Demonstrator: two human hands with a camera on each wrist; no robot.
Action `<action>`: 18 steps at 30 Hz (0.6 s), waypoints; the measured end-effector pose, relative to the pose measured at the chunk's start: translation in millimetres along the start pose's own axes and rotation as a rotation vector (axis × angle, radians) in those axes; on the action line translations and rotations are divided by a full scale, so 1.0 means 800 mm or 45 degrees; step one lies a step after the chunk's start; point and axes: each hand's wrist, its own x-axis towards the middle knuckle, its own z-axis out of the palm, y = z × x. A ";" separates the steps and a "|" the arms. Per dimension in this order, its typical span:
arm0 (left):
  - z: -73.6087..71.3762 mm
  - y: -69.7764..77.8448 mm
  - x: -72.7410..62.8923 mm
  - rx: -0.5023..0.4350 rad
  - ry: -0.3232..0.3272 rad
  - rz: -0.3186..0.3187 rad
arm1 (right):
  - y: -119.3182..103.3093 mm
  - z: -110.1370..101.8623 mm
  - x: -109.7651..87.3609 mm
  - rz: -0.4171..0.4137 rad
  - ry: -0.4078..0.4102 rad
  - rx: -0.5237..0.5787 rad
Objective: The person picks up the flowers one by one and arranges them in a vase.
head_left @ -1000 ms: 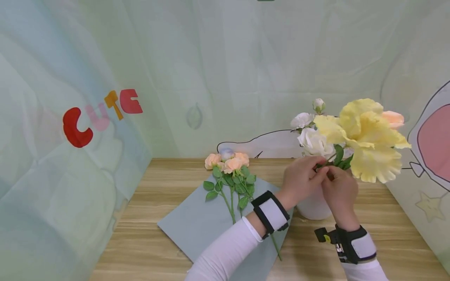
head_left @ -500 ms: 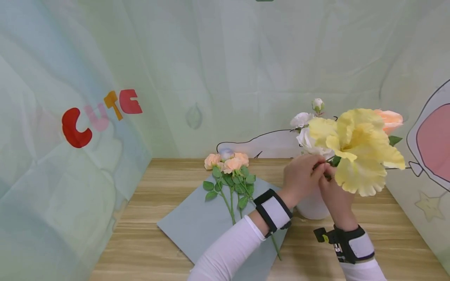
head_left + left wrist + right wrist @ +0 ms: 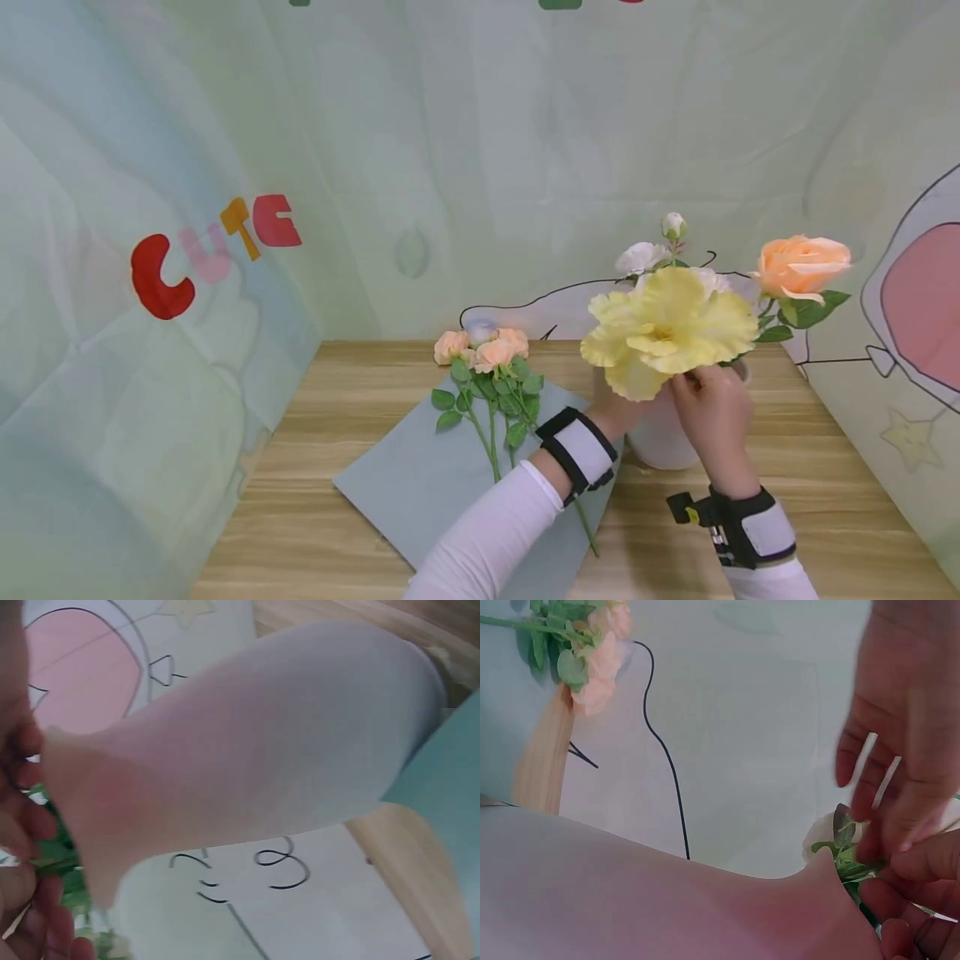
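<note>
A large yellow artificial flower (image 3: 671, 329) leans over the mouth of a white vase (image 3: 663, 437). My right hand (image 3: 716, 425) pinches its stem just under the bloom. My left hand (image 3: 611, 412) is at the vase's left side, its fingers covered by the yellow petals in the head view. The left wrist view shows left fingers (image 3: 49, 922) pinching a green stem close to the right hand's fingers. White roses (image 3: 641, 258) stand behind the bloom, and a peach rose (image 3: 802, 265) leans out to the right. The yellow flower's lower stem is hidden.
Several peach roses (image 3: 495, 357) with leafy stems lie on a grey-blue sheet (image 3: 435, 492) left of the vase. The wooden table (image 3: 300, 500) meets a printed cloth backdrop (image 3: 360, 208) behind and at both sides.
The yellow bloom has swung left and lower, from the vase's right to its front, covering the left fingers. The peach rose behind it now shows fully. Both hands stay by the vase mouth.
</note>
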 end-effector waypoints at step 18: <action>0.007 -0.012 -0.011 -0.082 -0.237 -0.259 | 0.001 0.005 -0.005 -0.027 0.036 0.078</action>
